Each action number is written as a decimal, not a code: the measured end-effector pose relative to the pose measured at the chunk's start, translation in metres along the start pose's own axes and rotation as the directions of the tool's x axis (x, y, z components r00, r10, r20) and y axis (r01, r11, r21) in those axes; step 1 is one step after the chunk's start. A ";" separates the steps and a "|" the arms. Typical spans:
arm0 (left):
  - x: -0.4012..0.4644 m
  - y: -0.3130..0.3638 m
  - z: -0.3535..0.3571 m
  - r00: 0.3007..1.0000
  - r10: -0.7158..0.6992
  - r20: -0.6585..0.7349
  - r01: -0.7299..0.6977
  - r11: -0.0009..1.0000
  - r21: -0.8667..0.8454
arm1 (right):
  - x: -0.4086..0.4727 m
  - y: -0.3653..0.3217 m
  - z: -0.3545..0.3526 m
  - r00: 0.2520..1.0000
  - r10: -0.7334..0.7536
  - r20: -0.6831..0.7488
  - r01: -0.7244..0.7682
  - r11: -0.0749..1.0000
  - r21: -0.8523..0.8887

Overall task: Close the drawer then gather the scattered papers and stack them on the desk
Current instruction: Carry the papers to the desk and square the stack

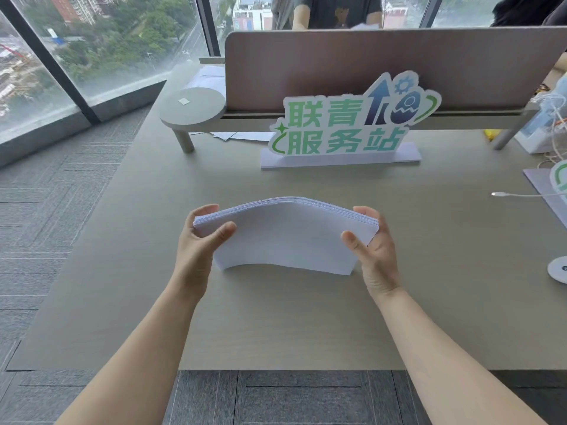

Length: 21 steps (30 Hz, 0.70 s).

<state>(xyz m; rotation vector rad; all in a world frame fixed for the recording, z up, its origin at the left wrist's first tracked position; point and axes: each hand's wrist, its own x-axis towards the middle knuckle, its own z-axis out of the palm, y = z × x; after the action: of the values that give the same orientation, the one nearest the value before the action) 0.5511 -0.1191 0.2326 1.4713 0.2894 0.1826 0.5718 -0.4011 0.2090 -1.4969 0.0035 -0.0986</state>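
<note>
Upright on the desk (276, 317), seemingly, paper stack (285, 237) in both hands' grip: left hand (201, 240), right hand (372, 243)

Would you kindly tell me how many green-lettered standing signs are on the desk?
2: one sign stands against the divider; a second sign is cut off at the right edge. More may lie out of view.

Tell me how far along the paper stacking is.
Done: most sheets are gathered into one stack. In hand: left hand and right hand grip its ends, lower edge on the desk. Left: laying it flat, and loose sheets under the shelf. No drawer is in view.
</note>
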 end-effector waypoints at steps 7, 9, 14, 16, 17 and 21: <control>0.005 -0.005 -0.001 0.997 0.023 -0.070 -0.017 0.996 0.085 | 0.001 0.011 0.003 0.994 0.037 -0.102 -0.050 0.991 -0.126; 0.009 0.001 0.000 0.994 0.067 -0.082 -0.062 0.996 0.064 | 0.004 0.005 0.004 0.992 -0.005 -0.126 -0.009 0.994 -0.108; 0.017 0.004 -0.004 0.991 0.108 -0.077 -0.107 0.994 0.025 | 0.010 0.001 0.004 0.988 -0.052 -0.145 0.041 0.996 -0.073; 0.015 -0.009 -0.006 0.999 0.003 -0.048 -0.001 1.000 0.027 | 0.006 0.016 0.003 0.991 0.053 -0.125 -0.067 0.991 -0.112; 0.014 -0.015 -0.006 0.998 -0.054 -0.042 0.056 0.998 0.031 | 0.003 0.024 0.003 0.987 0.110 -0.114 -0.125 0.982 -0.138; 0.014 -0.022 -0.007 0.992 -0.104 -0.068 0.108 0.993 0.054 | -0.001 0.035 0.001 0.976 0.161 -0.144 -0.187 0.965 -0.184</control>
<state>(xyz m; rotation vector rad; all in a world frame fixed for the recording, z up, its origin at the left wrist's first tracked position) 0.5615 -0.1108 0.2090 1.5050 0.4280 0.1373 0.5731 -0.3971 0.1738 -1.6784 0.2545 -0.0525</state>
